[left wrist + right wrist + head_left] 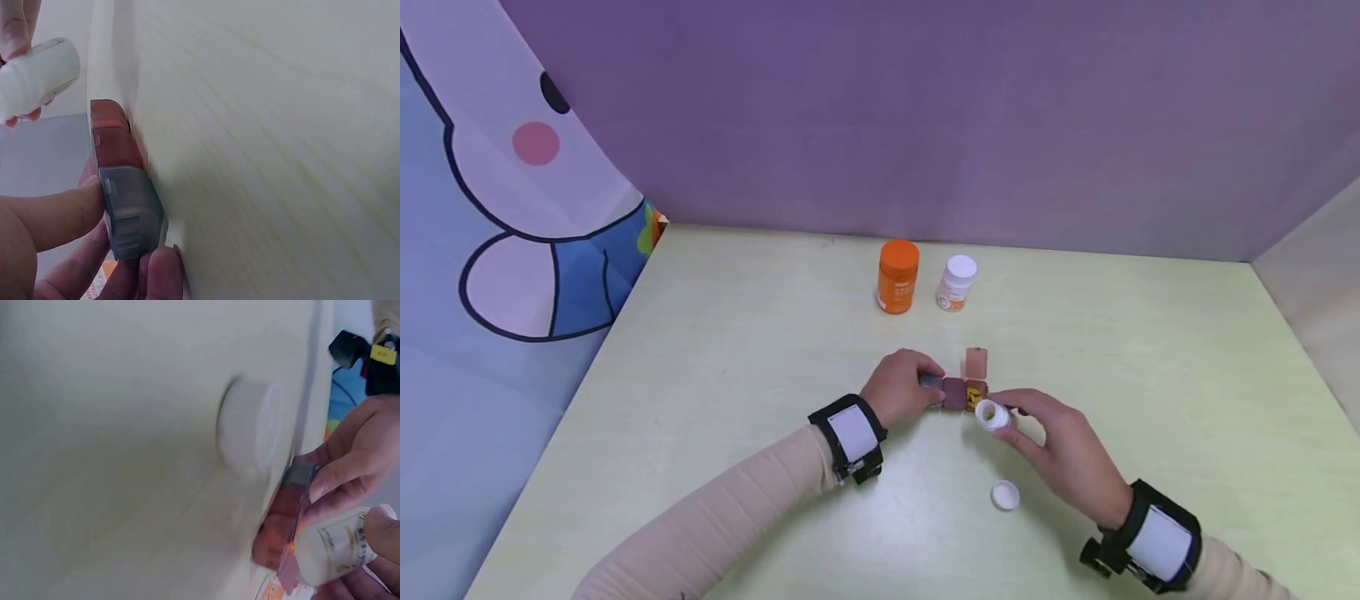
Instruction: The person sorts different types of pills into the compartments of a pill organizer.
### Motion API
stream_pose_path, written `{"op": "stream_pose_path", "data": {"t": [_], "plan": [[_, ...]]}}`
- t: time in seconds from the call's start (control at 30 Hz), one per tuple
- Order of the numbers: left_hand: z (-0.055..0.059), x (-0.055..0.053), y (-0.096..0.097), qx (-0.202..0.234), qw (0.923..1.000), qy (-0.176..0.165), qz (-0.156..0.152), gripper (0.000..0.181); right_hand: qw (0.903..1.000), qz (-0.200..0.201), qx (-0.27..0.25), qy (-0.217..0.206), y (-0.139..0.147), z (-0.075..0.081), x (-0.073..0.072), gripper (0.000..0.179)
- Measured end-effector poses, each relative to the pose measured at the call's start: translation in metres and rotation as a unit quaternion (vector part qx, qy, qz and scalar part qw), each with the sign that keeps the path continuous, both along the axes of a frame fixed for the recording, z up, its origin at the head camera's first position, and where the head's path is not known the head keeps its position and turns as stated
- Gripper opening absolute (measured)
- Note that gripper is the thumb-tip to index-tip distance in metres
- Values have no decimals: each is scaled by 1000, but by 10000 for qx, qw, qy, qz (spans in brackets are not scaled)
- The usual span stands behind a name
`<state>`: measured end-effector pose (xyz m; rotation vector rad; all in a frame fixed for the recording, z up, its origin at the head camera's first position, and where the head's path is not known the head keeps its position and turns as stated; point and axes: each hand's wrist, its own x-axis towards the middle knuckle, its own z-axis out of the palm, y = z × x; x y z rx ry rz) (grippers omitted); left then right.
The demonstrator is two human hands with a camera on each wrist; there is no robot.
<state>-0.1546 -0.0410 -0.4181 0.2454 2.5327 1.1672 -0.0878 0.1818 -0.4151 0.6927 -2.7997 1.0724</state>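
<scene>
My left hand (897, 390) grips the grey end of a small pill organizer (954, 394), thumb on the near side, fingers on the far side. Its rightmost reddish compartment has the lid (976, 363) flipped back, and yellow pills (973, 397) lie inside. Between thumb and fingers, my right hand (1067, 446) holds a small uncapped white pill bottle (50, 70). The bottle is tilted with its mouth facing up and left, right beside the filled compartment. A white bottle cap (1005, 496) lies on the table nearer to me.
On the table (760, 317), behind the organizer, stand an orange bottle (898, 279) and a white bottle with an orange label (956, 285), both capped. A purple panel (925, 125) rises along the back edge, and a cartoon-printed cloth (535, 275) hangs at the left.
</scene>
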Motion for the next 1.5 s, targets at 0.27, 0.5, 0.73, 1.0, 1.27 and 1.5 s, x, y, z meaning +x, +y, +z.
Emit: {"op": "stream_pose_path", "data": {"t": [0.27, 0.5, 0.73, 1.0, 1.27, 1.5], "plan": [[-1, 1, 0, 27, 10000, 56, 18, 25, 9909, 401, -1013, -793, -6, -7, 13, 40], [-3, 1, -1, 87, 9999, 89, 14, 25, 9828, 667, -1001, -1400, -12, -13, 24, 41], [-5, 1, -1, 125, 9999, 73, 86, 26, 9826, 862, -832, -1420, -15, -19, 29, 38], [-7, 6, -3, 254, 9988, 281, 323, 31, 9824, 780, -766, -1515, -14, -20, 29, 35], [-10, 28, -12, 701, 9871, 1383, 393, 26, 9803, 727, -793, -1656, -14, -18, 30, 26], [-9, 74, -15, 743, 9926, 828, -497, 51, 9857, 700, -858, -1273, -12, -19, 31, 25]]}}
